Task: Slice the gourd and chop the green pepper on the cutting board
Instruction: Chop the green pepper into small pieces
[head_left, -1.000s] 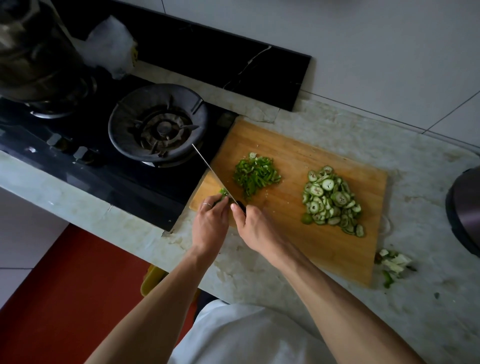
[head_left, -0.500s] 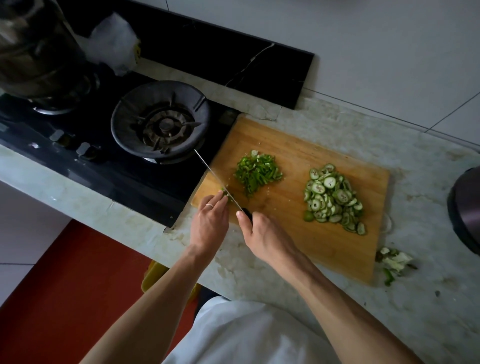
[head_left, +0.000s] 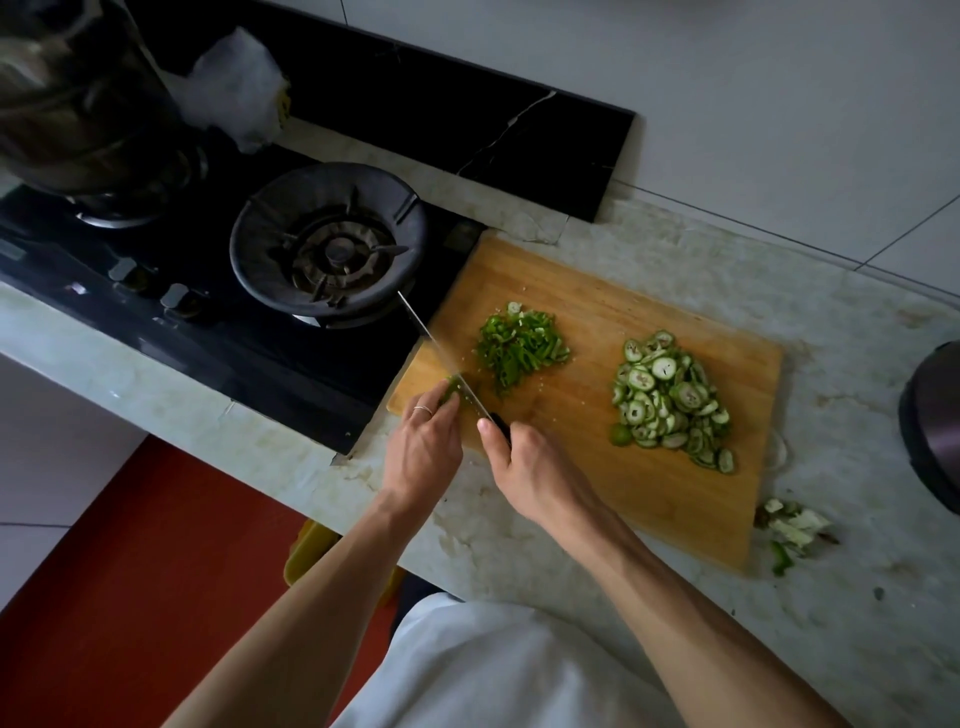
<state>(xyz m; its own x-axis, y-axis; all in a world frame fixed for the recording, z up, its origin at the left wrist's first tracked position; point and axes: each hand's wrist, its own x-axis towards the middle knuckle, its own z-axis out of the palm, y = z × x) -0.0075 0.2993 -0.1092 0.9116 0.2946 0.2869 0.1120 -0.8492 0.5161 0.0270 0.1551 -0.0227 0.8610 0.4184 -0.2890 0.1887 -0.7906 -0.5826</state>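
1. Right hand: one, fingers curled round the dark handle of the knife, thumb laid along the top
2. Left hand: one, a ring on one finger, fingertips bent down on the last stub of green pepper, pinning it to the board
3. Knife: one; the blade runs from the right hand away and to the left, its tip out past the board's left edge, its flat side touching the left fingertips
4. Pepper stub: one, small, mostly hidden under the fingers; it lies just ahead of both hands, between left fingertips and blade, the left hand being the nearer; its long axis cannot be told
5. Cutting board: one, wooden, set at a slant on the surface
6. Chopped pepper pile: one heap, just right of the blade
7. Gourd slices: one heap of rounds, too many to count, well right of the hands; slicing looks finished
8. Trimmings: one small cluster off the board's right corner
9. Burner: one bare, left of the board; a second carries a pot
10. Judgement: a few more cuts should finish the stub; fingertips are very near the edge
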